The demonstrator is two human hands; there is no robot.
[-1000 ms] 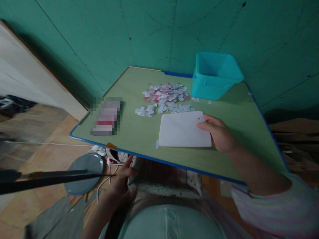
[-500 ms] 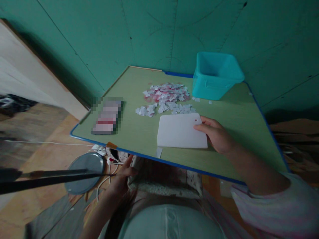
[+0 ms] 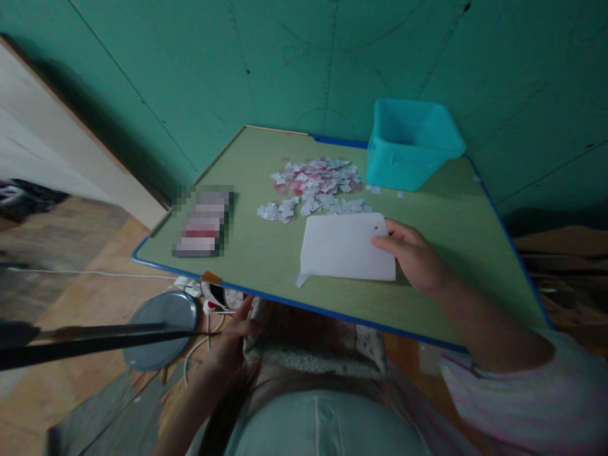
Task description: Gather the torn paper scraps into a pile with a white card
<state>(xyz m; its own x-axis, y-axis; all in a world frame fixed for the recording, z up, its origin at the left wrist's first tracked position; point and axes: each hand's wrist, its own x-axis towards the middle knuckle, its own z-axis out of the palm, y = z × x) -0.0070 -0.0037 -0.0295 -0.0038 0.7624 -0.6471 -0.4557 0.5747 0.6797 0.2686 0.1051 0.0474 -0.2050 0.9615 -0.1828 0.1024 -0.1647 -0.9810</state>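
Observation:
My right hand (image 3: 418, 253) pinches the right end of a flat white plastic scraper (image 3: 344, 250) with a small hole near one corner. The scraper lies close to the green tabletop, just in front of the white paper bits (image 3: 337, 206). A loose paper scrap (image 3: 301, 278) pokes out at its lower left corner. Below the table edge, my left hand (image 3: 235, 332) is closed on the left rim of an open, speckled cloth bag (image 3: 313, 358), whose inside looks dark reddish. Part of that hand's fingers is hidden by the cloth.
Behind the bits lies a pile of white and pink paper pieces (image 3: 318, 176). A turquoise bin (image 3: 403, 161) stands at the back right, and a blurred phone-like device (image 3: 204, 225) lies on the left. A round grey stool (image 3: 161, 329) and white cables are below the table.
The scraper has shifted very slightly up and right. The loose scrap at its lower left corner has moved a little left and up. My left hand has stayed in place.

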